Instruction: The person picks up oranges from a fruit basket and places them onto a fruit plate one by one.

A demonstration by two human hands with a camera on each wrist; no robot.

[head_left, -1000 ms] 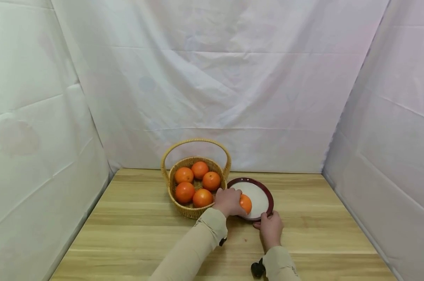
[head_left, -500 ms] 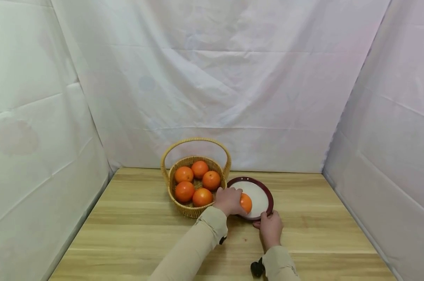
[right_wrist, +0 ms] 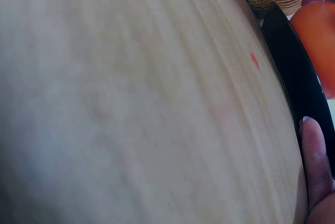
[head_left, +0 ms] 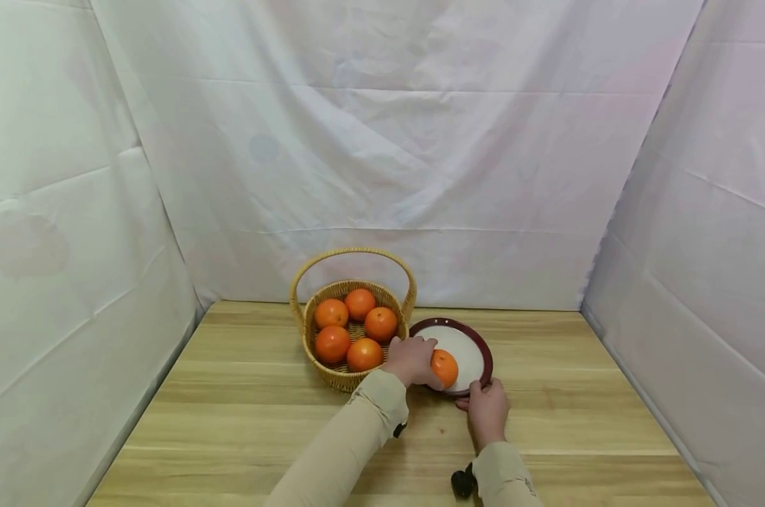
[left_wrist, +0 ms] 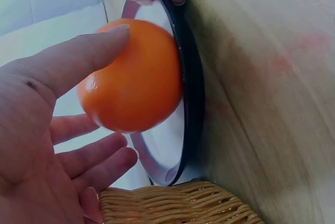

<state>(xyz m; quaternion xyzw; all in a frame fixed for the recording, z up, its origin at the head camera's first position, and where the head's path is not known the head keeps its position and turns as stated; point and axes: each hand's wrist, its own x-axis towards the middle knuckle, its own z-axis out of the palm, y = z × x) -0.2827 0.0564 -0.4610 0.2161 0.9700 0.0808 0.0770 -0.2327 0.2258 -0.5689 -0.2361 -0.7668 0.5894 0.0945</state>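
Observation:
An orange (head_left: 445, 369) rests on the left front part of a white plate with a dark red rim (head_left: 488, 359). My left hand (head_left: 410, 362) is at its left side; in the left wrist view the thumb touches the orange (left_wrist: 136, 82), while the other fingers of that hand (left_wrist: 63, 124) are spread loosely below, at most one near its surface. My right hand (head_left: 488, 414) pinches the plate's front right edge. In the right wrist view, a finger of this hand (right_wrist: 317, 166) lies against the dark underside of the plate (right_wrist: 298, 72).
Left of the plate, close against it, stands a wicker basket (head_left: 344, 380) with a tall handle, holding several oranges (head_left: 333, 344). White cloth (head_left: 382, 162) hangs behind and on both sides of the wooden table (head_left: 243, 422).
A little more of the orange on the plate shows beside my left hand, which has shifted very slightly left. My right hand keeps its place on the plate's edge.

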